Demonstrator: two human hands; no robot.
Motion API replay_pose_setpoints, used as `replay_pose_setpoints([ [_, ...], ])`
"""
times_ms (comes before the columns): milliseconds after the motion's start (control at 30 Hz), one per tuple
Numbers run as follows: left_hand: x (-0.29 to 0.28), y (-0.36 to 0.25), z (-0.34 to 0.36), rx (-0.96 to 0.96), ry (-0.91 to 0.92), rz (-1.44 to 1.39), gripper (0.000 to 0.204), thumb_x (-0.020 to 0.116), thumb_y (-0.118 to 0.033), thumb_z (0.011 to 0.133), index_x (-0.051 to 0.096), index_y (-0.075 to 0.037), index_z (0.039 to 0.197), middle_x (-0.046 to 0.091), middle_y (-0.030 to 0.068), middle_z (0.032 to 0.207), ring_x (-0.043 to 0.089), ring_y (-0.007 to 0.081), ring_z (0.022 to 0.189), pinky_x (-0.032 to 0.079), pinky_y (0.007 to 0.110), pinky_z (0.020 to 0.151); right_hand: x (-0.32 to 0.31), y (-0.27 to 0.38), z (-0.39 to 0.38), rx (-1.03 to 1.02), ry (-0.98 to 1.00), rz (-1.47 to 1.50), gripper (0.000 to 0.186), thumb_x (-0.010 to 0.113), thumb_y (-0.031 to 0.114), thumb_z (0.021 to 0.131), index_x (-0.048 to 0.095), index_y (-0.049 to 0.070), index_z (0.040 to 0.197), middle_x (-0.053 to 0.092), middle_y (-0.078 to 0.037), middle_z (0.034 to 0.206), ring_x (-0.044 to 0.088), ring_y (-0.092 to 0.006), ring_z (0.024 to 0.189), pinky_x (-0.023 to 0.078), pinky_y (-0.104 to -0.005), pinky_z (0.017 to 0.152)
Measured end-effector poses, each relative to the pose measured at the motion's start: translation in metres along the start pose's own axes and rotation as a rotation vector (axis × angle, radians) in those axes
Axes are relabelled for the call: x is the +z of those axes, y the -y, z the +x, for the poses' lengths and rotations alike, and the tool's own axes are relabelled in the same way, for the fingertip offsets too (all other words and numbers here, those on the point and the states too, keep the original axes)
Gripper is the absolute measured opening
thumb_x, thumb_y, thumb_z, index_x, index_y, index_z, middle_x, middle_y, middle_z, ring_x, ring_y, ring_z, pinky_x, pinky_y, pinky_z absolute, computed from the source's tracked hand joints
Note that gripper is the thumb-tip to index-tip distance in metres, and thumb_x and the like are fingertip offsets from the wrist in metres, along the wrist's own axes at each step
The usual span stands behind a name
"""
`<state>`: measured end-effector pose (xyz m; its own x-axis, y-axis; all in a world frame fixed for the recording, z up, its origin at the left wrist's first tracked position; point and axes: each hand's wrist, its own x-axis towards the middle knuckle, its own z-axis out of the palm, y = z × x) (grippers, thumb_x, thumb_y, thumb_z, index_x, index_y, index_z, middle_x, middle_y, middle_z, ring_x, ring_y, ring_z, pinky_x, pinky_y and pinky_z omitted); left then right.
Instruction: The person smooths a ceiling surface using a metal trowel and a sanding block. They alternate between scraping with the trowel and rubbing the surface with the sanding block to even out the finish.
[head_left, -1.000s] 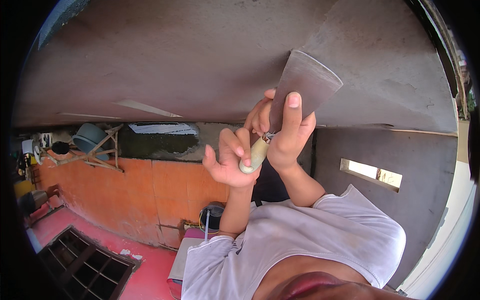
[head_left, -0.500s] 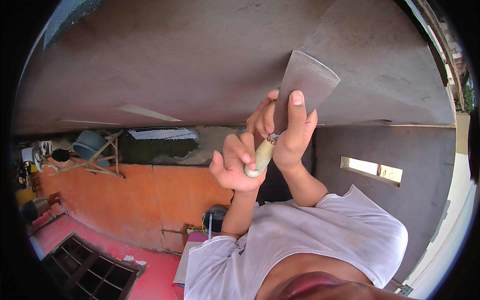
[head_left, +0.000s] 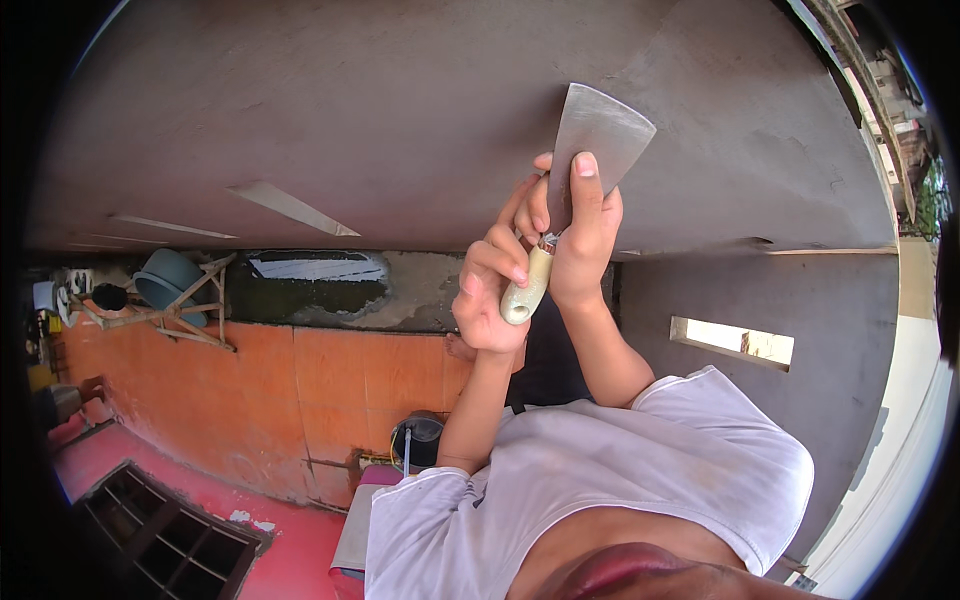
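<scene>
A putty knife (head_left: 608, 125) with a wide, flared metal blade and a pale, worn handle is held up in front of the grey wall, blade upward. My right hand (head_left: 582, 245) grips it where blade meets handle, its thumb flat on the blade face and its fingers curled behind. Lower down, my left hand (head_left: 490, 300) is curled against the side of the handle, a fingertip resting on it near the holed butt end. Part of the left fingers' grip is hidden.
A smooth grey wall (head_left: 350, 120) spans the top, with slot openings (head_left: 290, 207). Orange tiled floor (head_left: 200, 370) lies left, bearing a wooden stand (head_left: 195, 310) with a grey-green basin (head_left: 170, 280). A dark bucket (head_left: 420, 435) stands near my left elbow. A dark window grille (head_left: 165, 530) is lower left.
Both hands and the putty knife have shifted slightly up and left. My left hand has moved up along the handle, its fingers now closer to my right hand.
</scene>
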<state>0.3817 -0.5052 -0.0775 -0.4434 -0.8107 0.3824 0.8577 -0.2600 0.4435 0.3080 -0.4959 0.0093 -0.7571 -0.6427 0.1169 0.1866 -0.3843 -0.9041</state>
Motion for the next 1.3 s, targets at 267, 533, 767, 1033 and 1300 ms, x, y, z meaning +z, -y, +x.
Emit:
replay_pose_setpoints([
  [267,-0.002,-0.008,-0.103,-0.548,-0.122,0.174,0.05,0.049,-0.031,0.103,0.041,-0.003,0.143,0.041,0.0167,0.147,0.051,0.0245,0.128,0.046,0.04,0.102,-0.085,-0.034,-0.07,0.044,-0.066,-0.417,0.035,0.055,0.031,0.107,0.065,0.0,0.096,0.06,-0.001,0.07,0.048,-0.0053,0.055,0.037,-0.0246,0.049],
  [533,0.025,-0.034,-0.101,-0.664,0.146,0.406,0.039,0.046,-0.028,0.11,0.053,0.003,0.131,0.059,0.006,0.102,0.059,0.011,0.085,0.053,0.029,0.08,-0.06,0.018,-0.061,-0.016,-0.016,-0.469,0.032,0.058,0.031,0.105,0.061,0.0,0.112,0.061,-0.001,0.077,0.05,-0.0057,0.061,0.041,-0.0249,0.053],
  [767,0.012,-0.052,-0.114,-0.55,0.077,0.523,0.034,0.041,-0.023,0.111,0.06,0.001,0.127,0.063,0.0081,0.107,0.062,0.0138,0.093,0.051,0.031,0.089,0.0,0.06,0.0,-0.208,-0.056,-0.298,0.029,0.06,0.03,0.104,0.059,0.002,0.104,0.057,-0.001,0.071,0.05,-0.0081,0.048,0.04,-0.0256,0.042],
  [1033,-0.015,-0.049,-0.134,-0.599,-0.085,0.605,0.034,0.042,-0.023,0.109,0.061,0.001,0.124,0.064,0.0084,0.108,0.062,0.0157,0.095,0.05,0.033,0.091,-0.06,-0.003,-0.013,0.073,-0.137,-0.401,0.032,0.062,0.031,0.102,0.059,-0.001,0.104,0.059,-0.004,0.069,0.053,-0.0097,0.046,0.043,-0.0258,0.041],
  [1300,0.001,-0.04,-0.068,-0.576,0.026,0.648,0.033,0.042,-0.022,0.11,0.062,0.002,0.123,0.064,0.0077,0.106,0.061,0.0143,0.094,0.049,0.031,0.093,-0.025,0.053,0.01,-0.1,-0.051,-0.308,0.035,0.064,0.036,0.102,0.06,0.001,0.101,0.059,-0.003,0.067,0.05,-0.008,0.043,0.041,-0.0252,0.039],
])
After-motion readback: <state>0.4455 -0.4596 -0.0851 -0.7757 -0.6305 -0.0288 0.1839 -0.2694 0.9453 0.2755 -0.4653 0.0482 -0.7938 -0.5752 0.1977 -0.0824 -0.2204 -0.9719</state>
